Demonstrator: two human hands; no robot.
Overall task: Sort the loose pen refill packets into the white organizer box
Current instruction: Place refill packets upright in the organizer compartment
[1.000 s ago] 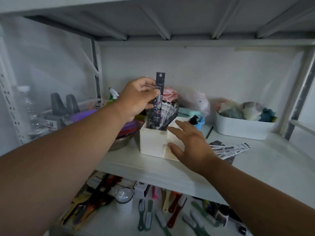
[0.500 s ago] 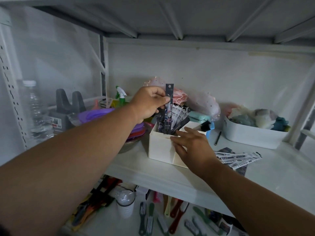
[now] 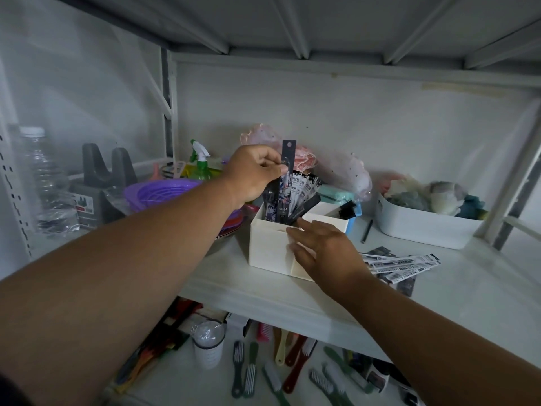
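Step in hand: seating dark refill packet (image 3: 288,168) upright in white organizer box (image 3: 268,249). Left hand (image 3: 253,172) pinches packet near top, lower end among packets already in box. Right hand (image 3: 325,249) flat, fingers straight, steadies box front. Loose packets (image 3: 401,263) lie just right of right hand. Next, likely: release, right hand reaches for those.

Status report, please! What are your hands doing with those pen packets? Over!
Left hand pinches dark refill packet, upright in white organizer box. Right hand steadies box. Loose packets wait on shelf. Nothing blocking.
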